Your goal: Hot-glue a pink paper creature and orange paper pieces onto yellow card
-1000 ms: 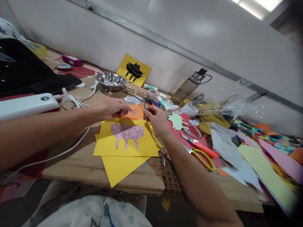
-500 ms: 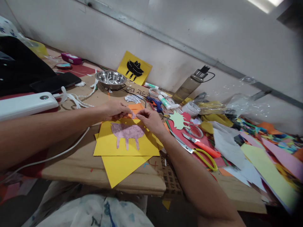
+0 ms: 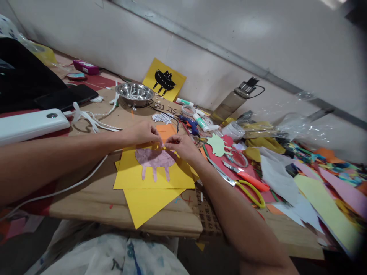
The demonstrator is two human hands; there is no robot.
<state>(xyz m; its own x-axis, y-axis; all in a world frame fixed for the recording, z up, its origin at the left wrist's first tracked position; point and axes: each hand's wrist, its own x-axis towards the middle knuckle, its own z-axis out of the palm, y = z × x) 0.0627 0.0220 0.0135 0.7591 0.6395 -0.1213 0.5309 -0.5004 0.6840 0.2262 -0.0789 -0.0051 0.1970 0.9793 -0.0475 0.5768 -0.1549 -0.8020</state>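
Note:
My left hand (image 3: pixel 146 134) and my right hand (image 3: pixel 181 146) meet above the yellow card (image 3: pixel 126 179), fingertips pinched together. Between them is a small piece of pinkish-purple paper (image 3: pixel 163 145), mostly covered by the fingers. Just below, a pinkish-purple paper cutout (image 3: pixel 155 160) with three legs lies on the card; the hands hide part of its upper edge. Another yellow sheet (image 3: pixel 143 206) sticks out underneath, over the cardboard. Behind the hands lies an orange paper piece (image 3: pixel 165 131).
To the right are scissors (image 3: pixel 249 193), an orange-handled cutter (image 3: pixel 252 179), a green cutout (image 3: pixel 217 145) and a blue glue gun (image 3: pixel 189 124). A metal bowl (image 3: pixel 134 93), bottle (image 3: pixel 235 99) and yellow card with black cutout (image 3: pixel 164 80) stand behind. A white power bank (image 3: pixel 31 124) lies left.
Both hands have come down slightly toward the top of the purple cutout, bringing the small paper piece with them. The camera view has shifted a little.

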